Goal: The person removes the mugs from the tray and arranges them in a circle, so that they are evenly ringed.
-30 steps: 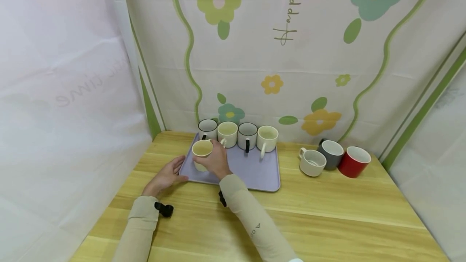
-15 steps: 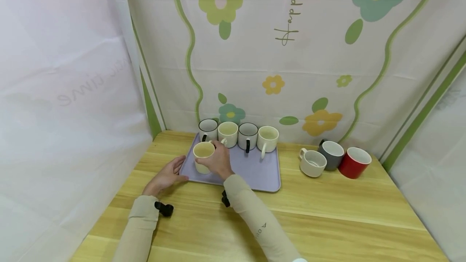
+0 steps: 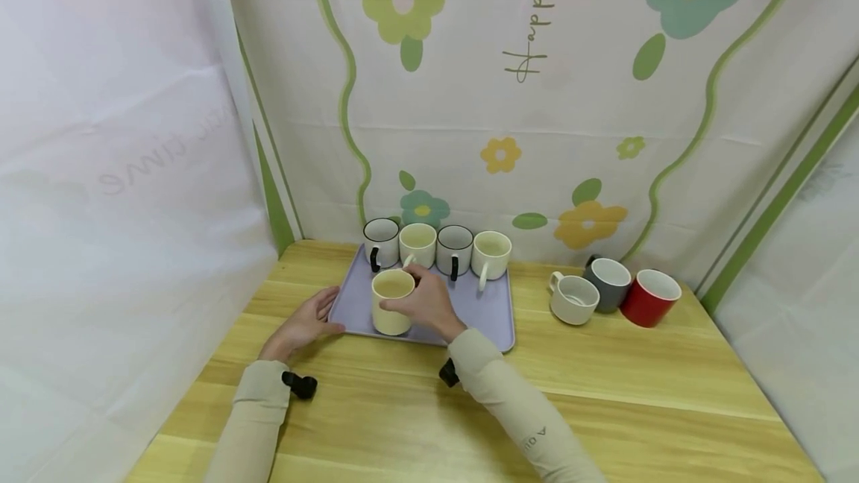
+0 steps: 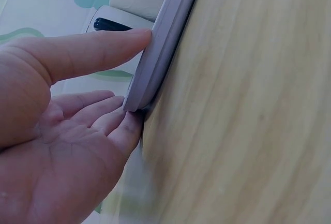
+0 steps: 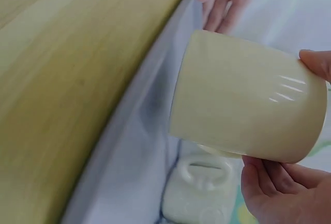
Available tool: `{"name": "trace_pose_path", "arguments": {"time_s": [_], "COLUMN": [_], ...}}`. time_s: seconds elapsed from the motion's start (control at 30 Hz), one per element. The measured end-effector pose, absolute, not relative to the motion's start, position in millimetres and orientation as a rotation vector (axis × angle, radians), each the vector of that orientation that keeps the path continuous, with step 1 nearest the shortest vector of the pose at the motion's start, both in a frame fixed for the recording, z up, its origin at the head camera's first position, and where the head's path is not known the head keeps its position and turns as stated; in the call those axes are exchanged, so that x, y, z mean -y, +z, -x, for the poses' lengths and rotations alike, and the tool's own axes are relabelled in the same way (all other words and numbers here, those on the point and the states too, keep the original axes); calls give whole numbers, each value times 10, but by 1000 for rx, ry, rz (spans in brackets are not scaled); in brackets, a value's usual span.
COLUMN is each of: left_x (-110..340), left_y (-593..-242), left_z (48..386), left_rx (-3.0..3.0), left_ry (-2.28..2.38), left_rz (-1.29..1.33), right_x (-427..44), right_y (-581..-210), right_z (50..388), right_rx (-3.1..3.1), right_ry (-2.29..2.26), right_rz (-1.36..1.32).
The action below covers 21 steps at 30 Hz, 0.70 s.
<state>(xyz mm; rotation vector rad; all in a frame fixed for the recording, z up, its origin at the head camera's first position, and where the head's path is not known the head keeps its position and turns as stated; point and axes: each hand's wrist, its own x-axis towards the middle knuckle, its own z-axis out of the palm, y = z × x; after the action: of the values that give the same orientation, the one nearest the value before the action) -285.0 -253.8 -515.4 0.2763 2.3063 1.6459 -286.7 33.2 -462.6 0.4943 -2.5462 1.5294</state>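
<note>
The likeliest trouble is a slip: the right hand (image 3: 429,302) holds the glossy cream cylindrical mug, ceramic by its look, (image 3: 389,313) between thumb and fingers near its rim, and smooth glaze could let it slide or tip. The mug is upright above the near-left part of the flat lavender rectangular tray (image 3: 473,319); whether its base touches the tray I cannot tell. Lowered too near the tray's front edge, it might catch the raised lip and lean. At the tray's far side, a squat cream mug with a loop handle (image 3: 421,252) stands just behind the right fingers, where a knuckle could knock it. The left hand (image 3: 305,326), fingers fairly straight, thumb against the tray's near-left corner, could shift the tray if it pushes.
</note>
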Motion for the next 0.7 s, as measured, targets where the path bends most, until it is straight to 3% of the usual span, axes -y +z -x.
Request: {"name": "trace_pose_path", "arguments": {"time_s": [0.37,0.7], "left_x": [2582,2562], "left_y": [-5192,-5166], "left_z": [2877,2854], "left_rx": [-2278,-2264], "left_ry": [1673,1688], "left_rz": [-279,-273], "right_x": [-1053,-2078], "right_y": [-4346,-4111], "right_z": [2553,2157], "right_rx": [2624,2733], "right_ry": [1529,1372], "right_rz": [-509,-437]}}
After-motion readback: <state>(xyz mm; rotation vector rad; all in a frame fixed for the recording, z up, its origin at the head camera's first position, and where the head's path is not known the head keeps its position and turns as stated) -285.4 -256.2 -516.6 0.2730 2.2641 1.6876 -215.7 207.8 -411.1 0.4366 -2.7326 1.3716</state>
